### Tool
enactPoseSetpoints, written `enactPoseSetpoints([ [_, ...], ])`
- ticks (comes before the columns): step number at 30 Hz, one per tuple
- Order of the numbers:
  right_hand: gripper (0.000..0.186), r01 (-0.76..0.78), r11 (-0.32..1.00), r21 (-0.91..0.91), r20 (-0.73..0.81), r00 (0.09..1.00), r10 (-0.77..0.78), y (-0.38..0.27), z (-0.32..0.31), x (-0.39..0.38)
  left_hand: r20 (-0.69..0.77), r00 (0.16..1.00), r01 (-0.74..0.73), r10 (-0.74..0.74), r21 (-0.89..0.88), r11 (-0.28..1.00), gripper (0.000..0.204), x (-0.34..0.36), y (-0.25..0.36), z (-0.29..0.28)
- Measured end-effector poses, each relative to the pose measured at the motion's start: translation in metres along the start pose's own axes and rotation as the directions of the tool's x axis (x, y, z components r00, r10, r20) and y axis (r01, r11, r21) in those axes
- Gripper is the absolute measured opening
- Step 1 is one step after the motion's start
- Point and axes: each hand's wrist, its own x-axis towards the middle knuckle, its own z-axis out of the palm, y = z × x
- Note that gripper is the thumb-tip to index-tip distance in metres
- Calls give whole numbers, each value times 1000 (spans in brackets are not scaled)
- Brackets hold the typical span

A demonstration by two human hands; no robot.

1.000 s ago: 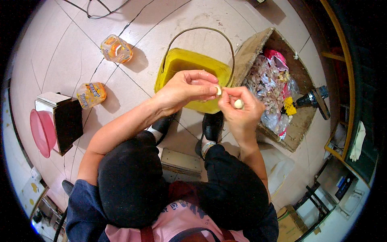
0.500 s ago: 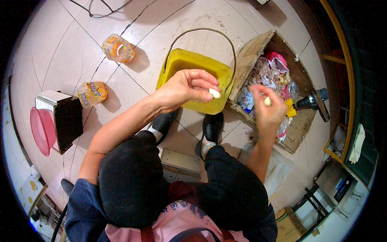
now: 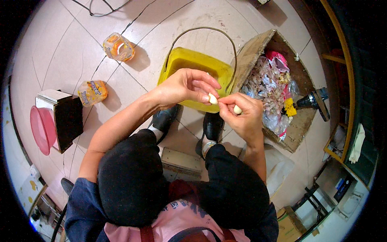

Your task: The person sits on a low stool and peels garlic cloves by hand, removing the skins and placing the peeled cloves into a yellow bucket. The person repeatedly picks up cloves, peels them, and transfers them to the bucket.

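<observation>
My left hand (image 3: pixel 188 86) pinches a pale peeled garlic clove (image 3: pixel 212 98) between thumb and fingertips, over the near edge of a yellow bucket (image 3: pixel 173 66) with a wire handle. Against that clove's right end, the thumb and forefinger of my right hand (image 3: pixel 246 117) are pressed together. A second pale clove (image 3: pixel 237 109) is tucked in the curled fingers of the right hand. Whether a shred of skin lies between the right fingertips is too small to make out. The inside of the bucket is partly hidden by my left hand.
Right of the bucket, a cardboard box (image 3: pixel 304 135) holds papery skins and plastic scraps. A drill-like tool (image 3: pixel 310 101) rests at its right side. Two clear orange-labelled containers (image 3: pixel 119 47) stand on the tiles at left, near a pink basin (image 3: pixel 42 131) leaning on a small stool (image 3: pixel 66 121).
My right hand has come left from over the cardboard box to meet the clove in my left hand, its second clove still held. The left hand has barely moved.
</observation>
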Motion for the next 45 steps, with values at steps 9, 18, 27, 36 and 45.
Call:
enactPoseSetpoints([
  [9, 13, 45, 958, -282, -277, 953, -126, -2, 11, -2, 47, 999, -23, 27, -97, 995, 38, -1, -1, 3],
  [18, 29, -24, 992, -125, -198, 980, -2, 1, 9, -5, -53, 993, -109, 101, -154, 982, 29, 0, -9, 2],
  [27, 24, -63, 995, -79, -149, 987, 51, 1, 14, 2, -84, 983, -138, 161, 228, 964, 19, -7, 9, 10],
  [36, 24, -49, 974, -221, -38, 998, 41, -12, 29, 7, -217, 957, -132, 194, 271, 954, 16, -24, -5, 3],
  [45, 23, 132, 926, -352, 109, 989, -100, -38, 45, 39, -270, 885, -241, 381, 434, 868, 14, -35, -16, -8],
])
